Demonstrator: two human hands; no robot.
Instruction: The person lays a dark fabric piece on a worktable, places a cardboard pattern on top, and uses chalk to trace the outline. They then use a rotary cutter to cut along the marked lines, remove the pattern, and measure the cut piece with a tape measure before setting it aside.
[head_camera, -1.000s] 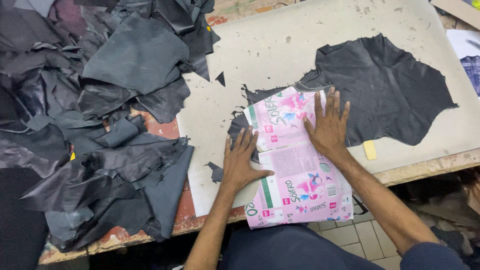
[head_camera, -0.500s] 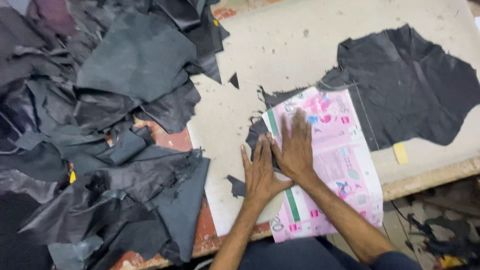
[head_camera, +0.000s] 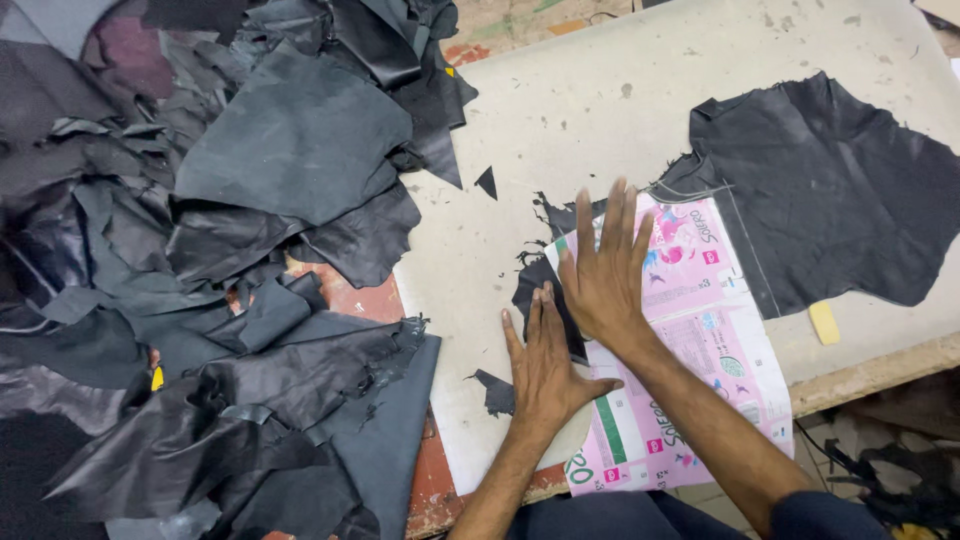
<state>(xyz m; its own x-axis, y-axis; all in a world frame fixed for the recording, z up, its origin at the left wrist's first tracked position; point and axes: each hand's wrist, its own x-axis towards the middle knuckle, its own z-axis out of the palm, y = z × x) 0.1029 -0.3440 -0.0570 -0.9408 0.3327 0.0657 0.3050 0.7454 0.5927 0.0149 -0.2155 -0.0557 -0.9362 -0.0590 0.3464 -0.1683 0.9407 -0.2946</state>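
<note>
A pink and white printed card sheet (head_camera: 700, 340) lies on the pale cutting board (head_camera: 600, 110), partly over a large piece of black leather (head_camera: 830, 190). My right hand (head_camera: 607, 270) presses flat on the sheet's left part, fingers spread and pointing away from me. Just below and left of it, my left hand (head_camera: 545, 360) lies flat at the sheet's left edge, over a small black leather scrap (head_camera: 540, 285). Neither hand holds anything.
A big heap of black and dark grey leather pieces (head_camera: 220, 270) covers the table's left half. Small black offcuts (head_camera: 487, 182) lie on the board. A yellow chalk-like piece (head_camera: 824, 322) rests near the wooden front edge (head_camera: 870, 365).
My right hand has slid left across the pink sheet, from its right part to its left, ending close beside my left hand. The view has shifted rightward over the board.
</note>
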